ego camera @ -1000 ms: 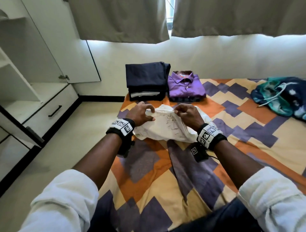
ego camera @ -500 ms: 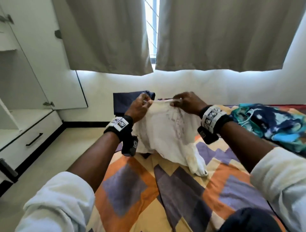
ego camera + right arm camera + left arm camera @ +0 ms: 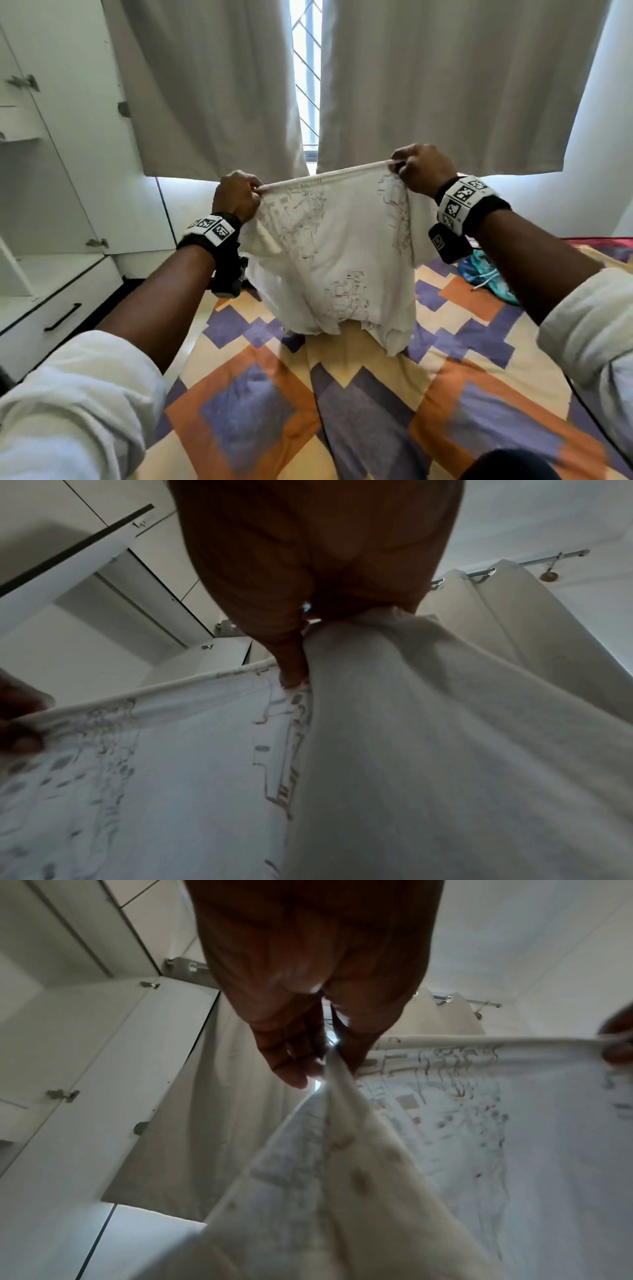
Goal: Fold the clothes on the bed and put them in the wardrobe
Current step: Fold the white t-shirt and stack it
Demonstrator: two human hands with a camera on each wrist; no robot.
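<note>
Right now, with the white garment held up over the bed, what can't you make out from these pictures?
- What kind of piece the white garment is: its lower part bunches on the bed in the head view.
- The bed behind it: the hanging cloth hides it.
- The teal clothes: mostly behind the right wrist in the head view.
- The right hand fingers: dark in the right wrist view.
- The wardrobe shelves: cut off at the head view's left edge.
</note>
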